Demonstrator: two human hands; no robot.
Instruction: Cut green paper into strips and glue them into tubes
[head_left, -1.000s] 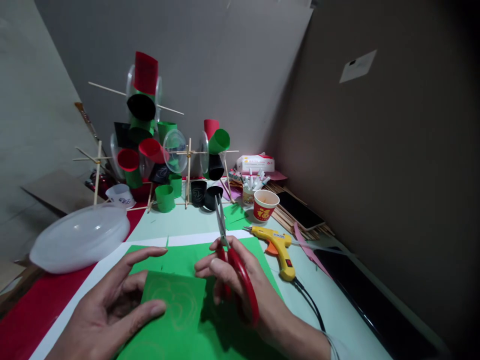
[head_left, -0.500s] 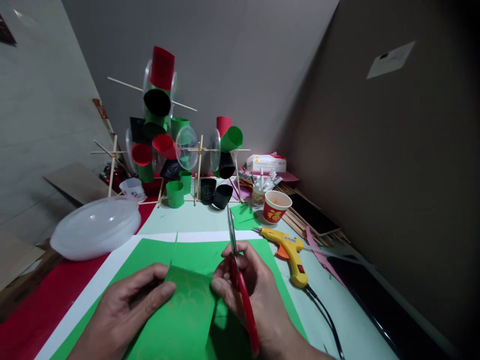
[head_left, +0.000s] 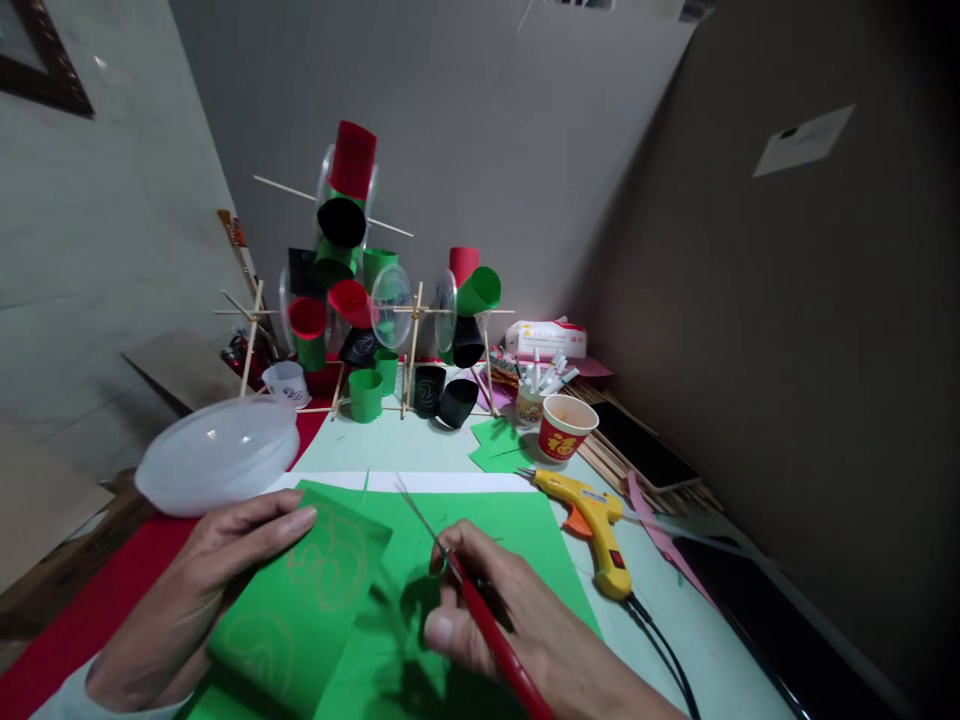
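My left hand (head_left: 217, 570) grips a piece of green paper (head_left: 307, 590) by its upper left side, thumb on top. Pale curly outlines are drawn on that piece. In my right hand (head_left: 495, 610) is a pair of scissors (head_left: 491, 625) with red handles, blades pointing up and left, apart from the held paper. Whether the blades are parted I cannot make out. Beneath both hands lies a large green sheet (head_left: 517, 530) on top of a white sheet (head_left: 480, 482).
A yellow glue gun (head_left: 592, 515) lies right, its cord running forward. Behind it stand a red paper cup (head_left: 566, 428) and a cup of markers (head_left: 530, 400). A stick frame with coloured paper cups (head_left: 366, 395) rises at the back. A translucent plastic bowl (head_left: 217, 455) sits left.
My right hand with the scissors has let go of the paper's right edge, and the blades have swung left. My left hand has moved the paper left and tilted it. The view has shifted.
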